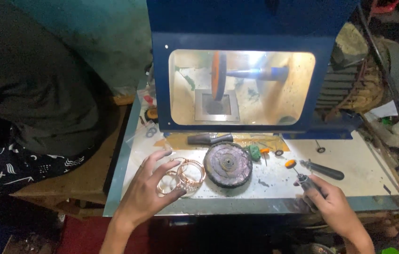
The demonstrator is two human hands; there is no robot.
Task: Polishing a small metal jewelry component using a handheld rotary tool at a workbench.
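Gold bangles [182, 176] sit bunched on the metal bench top [350, 162], several hoops overlapping, and the left hand [150, 188] is spread over them, fingers splayed and loosely curled, fingertips touching the rims rather than clamped on any one. At three o'clock from the bangles lies a dark, worn buffing disc [227, 164], flat and untouched. Further out at three o'clock the right hand [333, 204] is closed around a slim rotary handpiece [308, 182], its small orange tip [290, 163] pointing up toward eleven o'clock and clear of the bangles. Judging by this, the work reads as early or between pieces: bangles gathered, tool in grip, no contact between them yet. A second dark-handled tool [324, 170] rests just beyond. At twelve o'clock the blue polishing cabinet [246, 33] glows, its orange wheel [218, 75] on the spindle, nobody feeding it.
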